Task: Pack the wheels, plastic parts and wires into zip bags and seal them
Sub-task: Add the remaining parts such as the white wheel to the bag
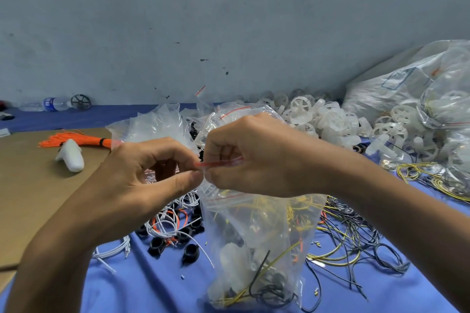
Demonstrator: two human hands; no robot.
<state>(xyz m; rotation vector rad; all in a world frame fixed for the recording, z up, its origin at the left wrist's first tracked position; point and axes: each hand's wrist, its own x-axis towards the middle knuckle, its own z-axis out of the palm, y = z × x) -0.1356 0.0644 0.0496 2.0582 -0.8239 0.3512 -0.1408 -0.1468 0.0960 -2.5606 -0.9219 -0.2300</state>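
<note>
Clear zip bag (256,249) of wires (290,211) hangs, red seal (219,163) pinched by left hand (142,175) and right hand (259,157).

left hand (142,173): pinching zip bag (254,236) | right hand (254,157): pinching zip bag | both: raised, close together

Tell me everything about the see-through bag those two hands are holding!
The zip bag is clear, crinkly plastic with a red strip along its top. It hangs upright over the blue cloth. Inside are yellow and black wires, whitish plastic parts and dark pieces near the bottom. The left hand and right hand both pinch its top at the red strip.
</note>
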